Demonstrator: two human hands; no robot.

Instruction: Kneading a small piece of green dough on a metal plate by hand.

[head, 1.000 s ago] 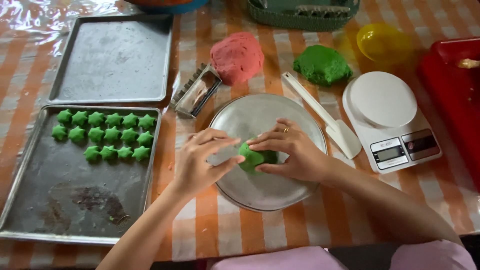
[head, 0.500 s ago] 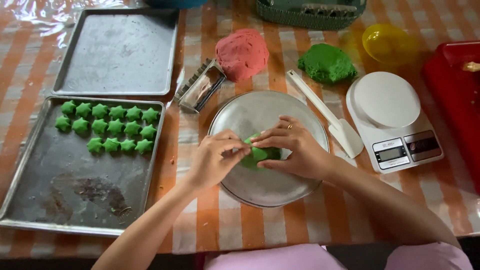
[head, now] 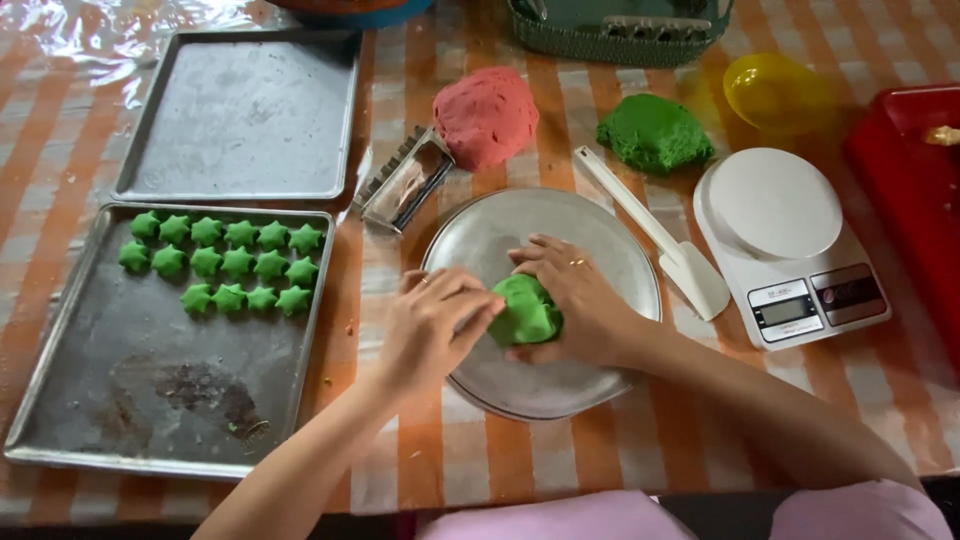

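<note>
A lump of green dough [head: 525, 310] sits between both my hands over a round metal plate [head: 600, 235]. My left hand [head: 435, 325] presses against its left side with fingers curled. My right hand [head: 580, 300], with a ring on one finger, cups the lump from the right and behind. Left of the plate lies a baking tray [head: 150, 400] with several small green star-shaped dough pieces [head: 225, 265] in rows at its far end.
An empty second tray [head: 245, 115] lies behind the first. A metal cutter [head: 405, 180], a red dough mound [head: 485, 115], a green dough mound [head: 653, 132], a white spatula [head: 655, 235], a white kitchen scale [head: 790, 245], a yellow bowl [head: 775, 92] and a red tray [head: 910, 190] surround the plate.
Both hands have closed further around the green dough lump and keep working it over the plate. The view has shifted slightly; nothing else moved.
</note>
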